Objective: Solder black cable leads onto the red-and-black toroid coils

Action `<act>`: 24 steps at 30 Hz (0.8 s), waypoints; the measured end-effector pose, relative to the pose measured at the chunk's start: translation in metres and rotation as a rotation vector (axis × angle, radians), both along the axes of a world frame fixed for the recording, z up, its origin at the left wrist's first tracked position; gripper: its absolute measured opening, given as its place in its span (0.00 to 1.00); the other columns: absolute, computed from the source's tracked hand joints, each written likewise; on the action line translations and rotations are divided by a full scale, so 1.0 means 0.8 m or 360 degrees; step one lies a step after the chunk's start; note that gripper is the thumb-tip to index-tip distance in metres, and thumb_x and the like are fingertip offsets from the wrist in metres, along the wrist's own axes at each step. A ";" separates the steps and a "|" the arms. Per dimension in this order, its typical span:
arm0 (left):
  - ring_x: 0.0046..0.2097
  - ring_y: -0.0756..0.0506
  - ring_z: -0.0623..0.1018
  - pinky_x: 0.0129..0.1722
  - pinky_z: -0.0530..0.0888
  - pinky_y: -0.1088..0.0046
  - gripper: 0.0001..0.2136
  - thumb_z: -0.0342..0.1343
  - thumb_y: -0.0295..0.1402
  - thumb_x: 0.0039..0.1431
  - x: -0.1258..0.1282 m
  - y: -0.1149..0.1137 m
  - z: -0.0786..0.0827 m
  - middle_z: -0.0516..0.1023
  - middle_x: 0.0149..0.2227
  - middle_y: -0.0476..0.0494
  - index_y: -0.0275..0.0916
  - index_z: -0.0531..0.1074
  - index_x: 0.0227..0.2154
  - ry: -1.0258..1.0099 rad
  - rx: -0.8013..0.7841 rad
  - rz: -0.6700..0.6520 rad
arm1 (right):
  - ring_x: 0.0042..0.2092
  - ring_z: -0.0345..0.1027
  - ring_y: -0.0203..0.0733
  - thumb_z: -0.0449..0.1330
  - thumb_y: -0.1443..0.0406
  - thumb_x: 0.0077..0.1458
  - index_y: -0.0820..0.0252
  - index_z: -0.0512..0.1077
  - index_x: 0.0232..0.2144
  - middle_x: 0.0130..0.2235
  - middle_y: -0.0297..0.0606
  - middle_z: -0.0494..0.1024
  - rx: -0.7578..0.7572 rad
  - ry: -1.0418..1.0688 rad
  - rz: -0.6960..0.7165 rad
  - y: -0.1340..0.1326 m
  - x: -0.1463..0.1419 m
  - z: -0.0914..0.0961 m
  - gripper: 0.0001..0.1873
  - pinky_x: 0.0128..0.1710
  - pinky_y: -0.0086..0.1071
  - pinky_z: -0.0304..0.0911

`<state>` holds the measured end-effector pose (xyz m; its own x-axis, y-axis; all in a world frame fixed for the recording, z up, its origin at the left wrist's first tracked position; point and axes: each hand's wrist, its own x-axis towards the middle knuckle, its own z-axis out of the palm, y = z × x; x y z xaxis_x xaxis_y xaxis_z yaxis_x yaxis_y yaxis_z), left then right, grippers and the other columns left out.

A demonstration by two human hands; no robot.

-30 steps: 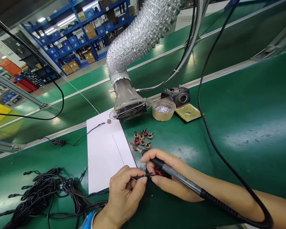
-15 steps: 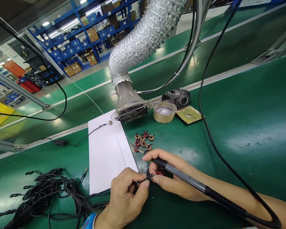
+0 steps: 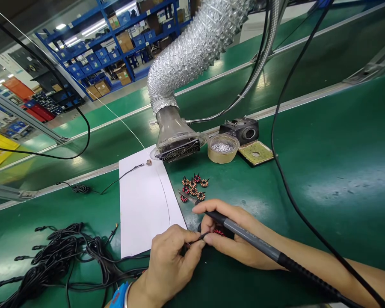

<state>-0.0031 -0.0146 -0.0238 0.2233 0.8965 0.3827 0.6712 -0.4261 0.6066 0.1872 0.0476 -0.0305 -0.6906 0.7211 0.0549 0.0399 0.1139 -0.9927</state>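
My left hand (image 3: 170, 261) pinches the end of a thin black wire (image 3: 197, 238) between thumb and forefinger. My right hand (image 3: 231, 235) grips a grey soldering iron (image 3: 244, 233) like a pen, its tip (image 3: 184, 196) pointing up-left. The lower fingers of that hand also press on a small red-and-black wound coil (image 3: 217, 232), right where the wire end meets it. Both hands rest on the green belt (image 3: 276, 188), fingertips almost touching. Several more small coils (image 3: 194, 186) lie just beyond the iron's tip.
A white sheet (image 3: 143, 205) lies left of the hands with a thin lead across it. A tangle of black cables (image 3: 54, 256) sits at lower left. Behind are a silver fume duct with fan mouth (image 3: 178, 145), a tub of solder dross (image 3: 222, 148), an iron stand with sponge (image 3: 248, 139).
Both hands stay in place, the fingers only shifting slightly at the coil. The view has drifted a little.
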 end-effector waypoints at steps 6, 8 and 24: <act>0.22 0.53 0.72 0.22 0.67 0.80 0.03 0.57 0.28 0.59 -0.003 0.000 0.006 0.75 0.24 0.49 0.37 0.75 0.33 0.0034 -0.0042 0.0089 | 0.41 0.69 0.34 0.53 0.80 0.46 0.54 0.58 0.54 0.43 0.37 0.69 -0.0016 0.0173 0.0236 0.005 0.008 0.003 0.34 0.41 0.29 0.68; 0.23 0.53 0.73 0.23 0.68 0.80 0.03 0.57 0.28 0.60 -0.004 0.000 0.007 0.75 0.24 0.49 0.37 0.75 0.32 0.0032 -0.0033 0.0075 | 0.46 0.68 0.36 0.52 0.81 0.46 0.54 0.57 0.55 0.46 0.38 0.68 -0.0051 0.0198 0.0253 0.007 0.009 -0.002 0.35 0.46 0.30 0.67; 0.22 0.53 0.72 0.21 0.66 0.80 0.03 0.57 0.28 0.59 -0.004 -0.002 0.008 0.74 0.23 0.49 0.37 0.75 0.32 -0.0023 0.0030 0.0087 | 0.44 0.66 0.34 0.54 0.78 0.56 0.50 0.54 0.58 0.46 0.38 0.63 -0.0421 0.0387 0.0330 0.005 0.007 -0.016 0.32 0.38 0.25 0.65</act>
